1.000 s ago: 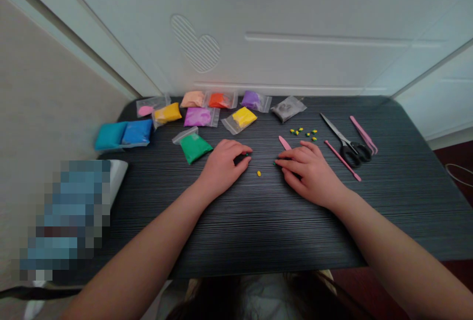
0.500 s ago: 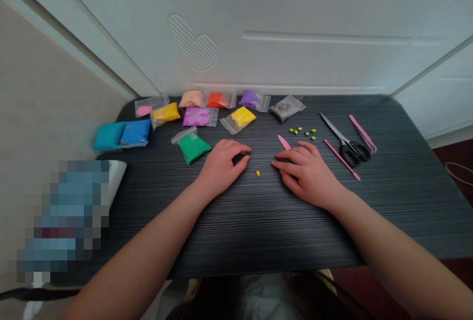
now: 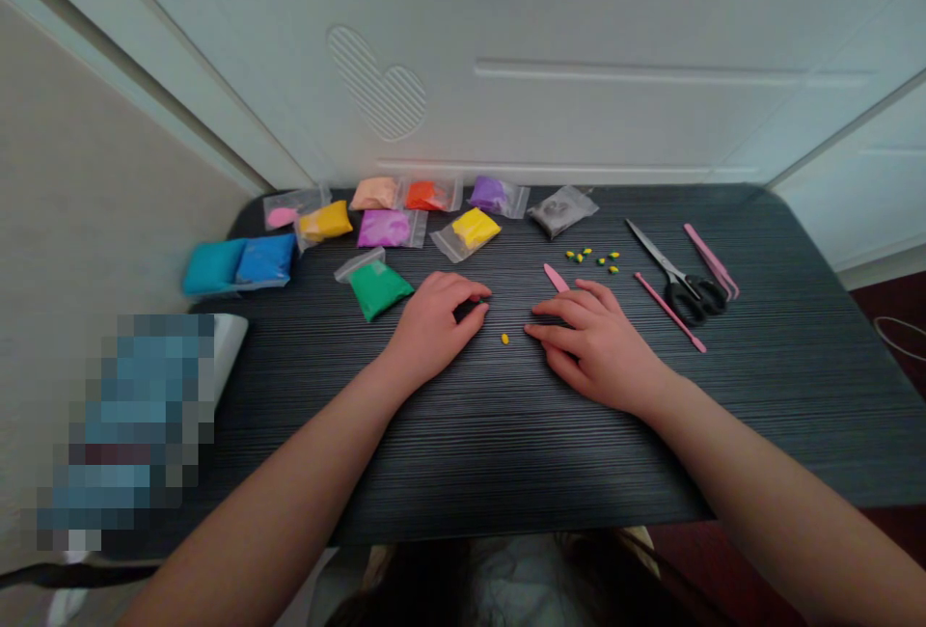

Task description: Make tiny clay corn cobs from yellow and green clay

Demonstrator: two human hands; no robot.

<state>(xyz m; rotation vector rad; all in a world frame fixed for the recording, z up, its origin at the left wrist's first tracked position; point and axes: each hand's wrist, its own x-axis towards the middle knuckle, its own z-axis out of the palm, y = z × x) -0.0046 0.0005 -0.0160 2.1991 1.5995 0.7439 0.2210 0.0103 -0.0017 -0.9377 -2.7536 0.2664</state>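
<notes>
My left hand (image 3: 436,323) rests on the dark tabletop, thumb and fingers curled around a tiny dark green bit of clay (image 3: 481,300), mostly hidden. Just right of it lies a small yellow clay piece (image 3: 504,339), touched by neither hand. My right hand (image 3: 594,342) lies palm down with fingers spread, its fingertips a little right of the yellow piece. Partly covered by this hand is a pink clay knife (image 3: 556,278). Beyond it sit several small yellow-and-green clay pieces (image 3: 600,261).
Bags of coloured clay line the back left, including a green bag (image 3: 377,289), a yellow bag (image 3: 476,228) and a grey bag (image 3: 562,212). Black-handled scissors (image 3: 676,280), a pink stick tool (image 3: 669,312) and pink tweezers (image 3: 710,260) lie right. A blurred-out object (image 3: 137,424) stands left.
My right hand has shifted slightly left and toward me, closer to the yellow clay piece. My left hand stays in place.
</notes>
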